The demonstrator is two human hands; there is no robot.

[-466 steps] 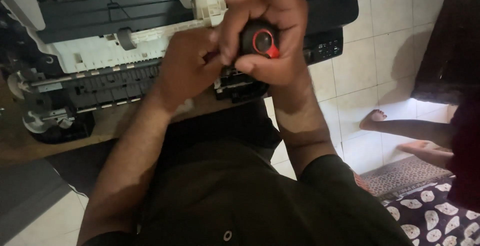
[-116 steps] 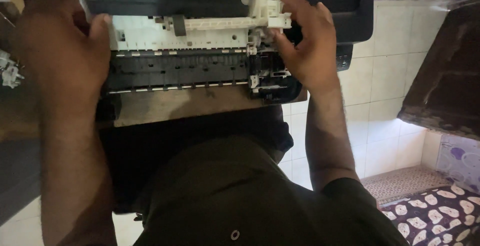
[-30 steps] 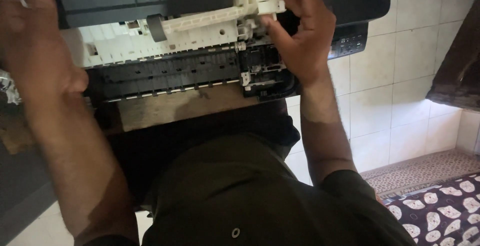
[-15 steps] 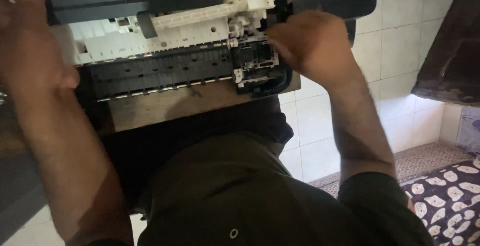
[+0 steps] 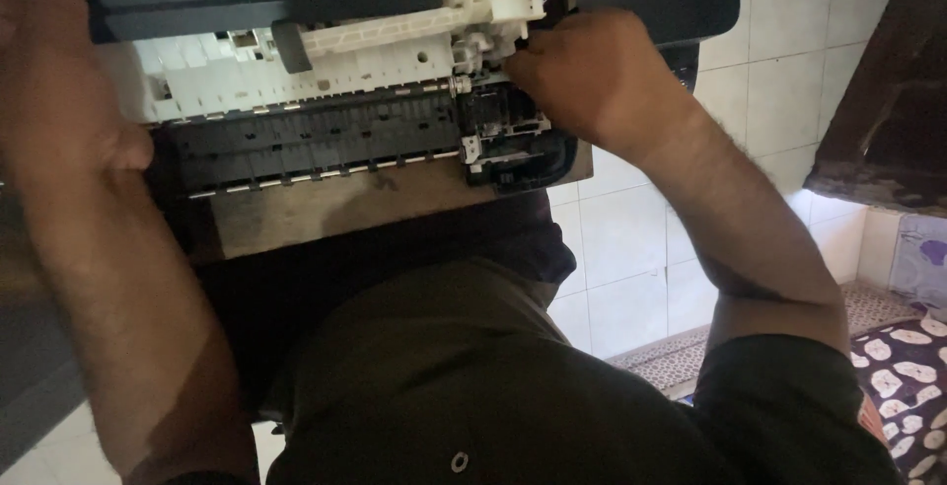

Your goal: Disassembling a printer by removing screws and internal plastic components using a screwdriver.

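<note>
In the head view, an opened printer (image 5: 326, 120) lies on a wooden table (image 5: 326, 214) at the person's waist, the left hand (image 5: 59, 100) spread flat against its left end, the right hand (image 5: 592, 75) curled at its right-end mechanism, grasp hidden.

- The left hand (image 5: 59, 80) is held raised at the far left, its palm turned inward and the thumb seen low (partly cut off by the frame edge).
- The left forearm is stretched steeply up from the body.
- The right hand (image 5: 592, 80) is curled, knuckles up, fingertips hidden.
- The right forearm is angled up and inward, bent at the elbow.
</note>
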